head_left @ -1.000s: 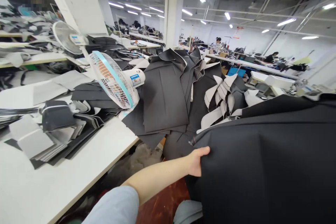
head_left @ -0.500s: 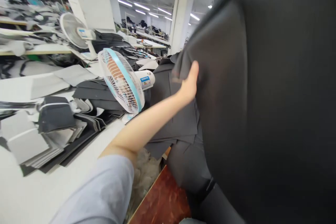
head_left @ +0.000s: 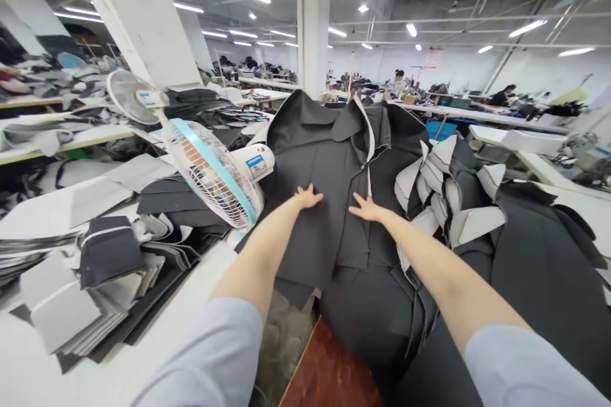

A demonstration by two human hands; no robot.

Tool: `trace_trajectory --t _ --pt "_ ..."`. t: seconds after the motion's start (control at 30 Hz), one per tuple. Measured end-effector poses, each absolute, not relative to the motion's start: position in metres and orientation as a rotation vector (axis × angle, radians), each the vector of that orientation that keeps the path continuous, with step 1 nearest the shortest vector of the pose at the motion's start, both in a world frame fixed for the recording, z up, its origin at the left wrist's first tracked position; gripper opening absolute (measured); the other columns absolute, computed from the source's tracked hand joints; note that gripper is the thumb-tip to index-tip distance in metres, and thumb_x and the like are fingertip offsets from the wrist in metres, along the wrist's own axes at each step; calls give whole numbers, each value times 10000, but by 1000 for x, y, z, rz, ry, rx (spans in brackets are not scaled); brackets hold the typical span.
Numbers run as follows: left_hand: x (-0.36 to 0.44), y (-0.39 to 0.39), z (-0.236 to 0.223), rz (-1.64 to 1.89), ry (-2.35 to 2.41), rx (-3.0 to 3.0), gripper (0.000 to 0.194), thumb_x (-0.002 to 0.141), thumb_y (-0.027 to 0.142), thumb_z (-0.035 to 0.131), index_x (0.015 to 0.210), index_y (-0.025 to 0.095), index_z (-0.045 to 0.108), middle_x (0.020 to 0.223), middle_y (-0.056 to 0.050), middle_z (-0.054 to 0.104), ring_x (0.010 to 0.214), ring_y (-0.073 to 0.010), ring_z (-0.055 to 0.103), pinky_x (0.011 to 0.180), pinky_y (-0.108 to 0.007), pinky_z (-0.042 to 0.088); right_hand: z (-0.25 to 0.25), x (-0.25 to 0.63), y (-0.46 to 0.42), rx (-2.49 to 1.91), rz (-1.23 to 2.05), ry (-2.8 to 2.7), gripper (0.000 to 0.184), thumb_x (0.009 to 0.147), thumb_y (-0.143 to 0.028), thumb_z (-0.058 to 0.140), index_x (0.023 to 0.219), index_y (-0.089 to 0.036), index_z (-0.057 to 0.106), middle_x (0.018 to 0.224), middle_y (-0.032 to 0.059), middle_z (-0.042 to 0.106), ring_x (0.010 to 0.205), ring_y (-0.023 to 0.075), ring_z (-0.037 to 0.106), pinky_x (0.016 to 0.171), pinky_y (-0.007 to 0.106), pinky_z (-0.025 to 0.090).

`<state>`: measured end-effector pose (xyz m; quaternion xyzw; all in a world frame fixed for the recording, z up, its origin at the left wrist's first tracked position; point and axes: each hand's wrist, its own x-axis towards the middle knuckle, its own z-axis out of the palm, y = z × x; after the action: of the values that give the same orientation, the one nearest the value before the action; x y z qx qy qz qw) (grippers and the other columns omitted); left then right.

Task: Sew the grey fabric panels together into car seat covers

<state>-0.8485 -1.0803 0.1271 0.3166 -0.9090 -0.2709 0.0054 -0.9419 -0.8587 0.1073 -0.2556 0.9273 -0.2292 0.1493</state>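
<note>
Black leather-like sewn material lies spread over a heap in front of me, its far edge curled up. My left hand rests on or just above its left part, fingers spread and holding nothing. Close to a seam with a pale edge, my right hand is likewise open, fingers apart over the material. Whether the palms press on it I cannot tell. Right of my right hand is a bundle of black pieces with light grey undersides. More black material lies farther right.
A white and blue fan stands close to my left arm, with another fan behind. Stacked cut pieces lie on the white table at left. A reddish-brown board is below. Distant people sit among work tables.
The large black sheet that was raised on the right has come down over the heap. My right hand has come into view, and my left hand has moved slightly left and down.
</note>
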Motion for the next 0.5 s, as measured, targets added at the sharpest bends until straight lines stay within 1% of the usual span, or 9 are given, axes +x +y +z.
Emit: trace_trajectory --t 0.07,0.13,0.17,0.23,0.33,0.4,0.43,0.5 --pt "-847 -1074 90 -839 -2915 1030 850 861 540 603 1566 203 268 1608 -243 209 1454 -433 288 1143 -542 338 80 -926 -852 -756 -659 2610 780 885 -509 645 1546 -264 310 1633 156 193 1463 383 275 1160 617 250" --pt "-844 -1073 67 -799 -2941 1031 864 897 568 530 1591 214 155 1629 -243 111 1487 -436 193 1141 -595 304 61 -914 -836 -796 -701 2578 834 854 -536 660 1559 -290 289 1651 161 130 1491 388 214 1175 591 228" --pt "-843 -1075 60 -777 -2945 1019 858 910 582 497 1594 228 120 1639 -231 69 1501 -429 149 1143 -612 286 54 -910 -825 -817 -737 2568 835 842 -538 666 1554 -293 305 1649 160 142 1497 383 201 1176 578 231" --pt "-839 -1078 52 -735 -2941 994 834 928 599 447 1595 247 91 1650 -204 27 1517 -404 105 1150 -621 265 46 -900 -804 -846 -827 2563 806 836 -510 666 1537 -265 352 1629 167 219 1504 365 191 1179 558 242" --pt "-827 -1077 45 -678 -2903 1005 801 955 557 399 1594 188 86 1646 -225 31 1523 -388 98 1161 -606 254 42 -887 -781 -867 -996 2577 698 869 -436 610 1505 -222 415 1586 159 326 1510 322 193 1198 537 232" --pt "-812 -1069 37 -648 -2878 1004 786 972 526 371 1589 133 84 1637 -254 29 1525 -388 85 1172 -591 239 42 -881 -778 -874 -1122 2579 611 888 -397 573 1468 -232 471 1565 130 370 1497 293 240 1209 509 238" --pt "-802 -1064 30 -636 -2876 982 778 977 517 363 1588 125 82 1638 -251 23 1528 -378 72 1183 -578 222 41 -879 -781 -867 -1185 2572 573 896 -383 560 1448 -244 496 1551 115 394 1472 283 298 1203 495 264" --pt "-776 -1054 15 -621 -2904 890 761 978 502 382 1592 151 101 1652 -209 12 1537 -346 39 1208 -549 176 41 -877 -793 -814 -1300 2542 517 915 -363 548 1419 -249 524 1496 115 462 1358 271 460 1156 474 353"
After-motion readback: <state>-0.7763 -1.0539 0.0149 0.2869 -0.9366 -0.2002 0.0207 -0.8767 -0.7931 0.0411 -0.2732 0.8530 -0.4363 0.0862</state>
